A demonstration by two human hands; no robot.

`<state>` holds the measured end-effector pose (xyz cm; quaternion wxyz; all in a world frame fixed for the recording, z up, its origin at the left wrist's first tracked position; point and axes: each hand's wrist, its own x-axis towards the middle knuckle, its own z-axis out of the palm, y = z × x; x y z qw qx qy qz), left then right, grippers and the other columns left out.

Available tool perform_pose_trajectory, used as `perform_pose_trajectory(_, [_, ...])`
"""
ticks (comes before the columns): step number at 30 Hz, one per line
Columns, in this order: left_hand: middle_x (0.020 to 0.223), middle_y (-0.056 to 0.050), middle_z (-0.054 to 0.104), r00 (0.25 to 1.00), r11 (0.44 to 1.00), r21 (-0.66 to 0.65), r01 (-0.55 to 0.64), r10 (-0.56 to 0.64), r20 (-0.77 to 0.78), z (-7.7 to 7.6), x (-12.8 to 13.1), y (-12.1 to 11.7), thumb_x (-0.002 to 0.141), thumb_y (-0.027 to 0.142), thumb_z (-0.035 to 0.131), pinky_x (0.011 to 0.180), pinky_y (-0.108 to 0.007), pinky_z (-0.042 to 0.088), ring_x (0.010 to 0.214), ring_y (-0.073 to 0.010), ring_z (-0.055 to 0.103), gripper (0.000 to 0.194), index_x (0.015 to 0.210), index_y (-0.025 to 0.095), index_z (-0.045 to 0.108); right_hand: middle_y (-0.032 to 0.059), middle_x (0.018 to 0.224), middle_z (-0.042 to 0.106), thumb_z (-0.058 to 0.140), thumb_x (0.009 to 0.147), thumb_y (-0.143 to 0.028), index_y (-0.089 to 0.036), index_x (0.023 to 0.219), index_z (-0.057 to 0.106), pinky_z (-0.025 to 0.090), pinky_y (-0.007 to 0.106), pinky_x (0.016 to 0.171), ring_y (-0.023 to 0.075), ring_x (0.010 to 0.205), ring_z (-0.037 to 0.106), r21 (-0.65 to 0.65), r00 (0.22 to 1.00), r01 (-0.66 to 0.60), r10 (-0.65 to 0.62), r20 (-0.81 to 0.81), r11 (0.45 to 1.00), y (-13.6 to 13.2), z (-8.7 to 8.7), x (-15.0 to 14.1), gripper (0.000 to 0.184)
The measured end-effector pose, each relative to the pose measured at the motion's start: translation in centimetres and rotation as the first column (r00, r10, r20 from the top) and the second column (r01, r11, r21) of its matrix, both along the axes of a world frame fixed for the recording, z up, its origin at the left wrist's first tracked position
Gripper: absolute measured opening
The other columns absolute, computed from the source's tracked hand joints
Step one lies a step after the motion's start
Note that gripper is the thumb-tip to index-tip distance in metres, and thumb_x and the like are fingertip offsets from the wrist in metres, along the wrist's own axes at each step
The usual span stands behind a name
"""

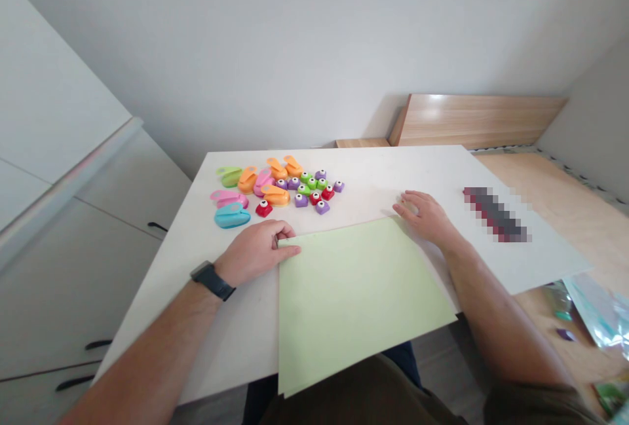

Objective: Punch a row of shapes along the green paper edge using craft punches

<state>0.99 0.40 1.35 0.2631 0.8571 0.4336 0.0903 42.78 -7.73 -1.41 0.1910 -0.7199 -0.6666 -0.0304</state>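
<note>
A pale green sheet of paper [361, 304] lies in front of me, its near edge past the table's front edge; a doubled lower-left corner suggests more than one sheet. My left hand [255, 248], with a dark watch on the wrist, pinches its far left corner between thumb and fingers. Beside the far right corner rests my right hand [425, 217], thumb and fingers apart; a small pale patch between them is unclear. Beyond the left hand are large lever craft punches, among them a blue punch [232, 215], and several small punches, including a red punch [264, 209].
All of this is on a white table [236, 333]. A blurred-out dark and red object [496, 215] lies at the right. White cabinets [113, 215] stand at the left. Past the table's right side is a wooden bed base with a headboard [481, 120] and plastic packaging [602, 314].
</note>
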Motion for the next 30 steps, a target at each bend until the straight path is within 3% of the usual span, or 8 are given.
perform_pose_trajectory(6, [0.071,0.003,0.059,1.0,1.0,0.003,-0.002,0.002,0.005,-0.1,-0.1,0.0,0.078,0.054,0.065,0.058,-0.028,0.033,0.064,-0.0154,0.053,0.034,0.092,0.023,0.064,0.0173,0.13,0.063,0.052,0.088,-0.066,-0.015,0.131,0.059,0.042,0.049,0.106,0.0325,0.123,0.056,0.034,0.995,0.097,-0.095,-0.041,0.995,-0.1,0.4,-0.2,0.067])
perform_pose_trajectory(12, [0.071,0.002,0.059,1.0,1.0,0.007,-0.009,0.009,0.001,-0.3,-0.1,0.2,0.078,0.054,0.065,0.058,-0.027,0.033,0.063,-0.0151,0.053,0.035,0.092,0.022,0.065,0.0203,0.133,0.06,0.053,0.085,-0.069,-0.014,0.134,0.055,0.04,0.053,0.106,0.035,0.126,0.052,-0.04,0.991,0.13,-0.131,-0.026,0.991,0.4,-0.6,0.4,0.074])
perform_pose_trajectory(18, [0.072,0.002,0.059,1.0,1.0,0.0,-0.002,0.002,0.0,-0.4,-0.1,0.3,0.079,0.056,0.065,0.058,-0.028,0.033,0.064,-0.0148,0.053,0.037,0.093,0.022,0.065,0.0148,0.132,0.062,0.056,0.085,-0.066,-0.019,0.133,0.056,0.043,0.05,0.104,0.0323,0.122,0.056,0.032,0.989,0.073,-0.068,-0.131,0.997,0.7,-0.4,0.2,0.067])
perform_pose_trajectory(24, [0.072,0.003,0.06,1.0,1.0,-0.028,-0.004,0.004,0.009,-0.6,-0.1,0.4,0.08,0.053,0.065,0.058,-0.028,0.034,0.063,-0.0142,0.052,0.033,0.092,0.023,0.065,0.0153,0.133,0.062,0.055,0.087,-0.064,-0.019,0.137,0.054,0.041,0.053,0.106,0.0343,0.126,0.053,-0.043,0.997,-0.03,0.027,-0.068,0.999,0.9,-0.3,-0.1,0.067])
perform_pose_trajectory(30, [0.073,0.003,0.063,1.0,0.999,-0.04,0.003,-0.003,-0.005,-0.4,-0.1,0.6,0.08,0.055,0.064,0.059,-0.028,0.034,0.064,-0.0142,0.054,0.034,0.092,0.023,0.065,0.0143,0.133,0.062,0.062,0.083,-0.064,-0.021,0.137,0.054,0.042,0.052,0.105,0.0331,0.125,0.054,0.035,0.997,-0.011,0.014,-0.08,0.999,0.5,0.0,-0.3,0.069])
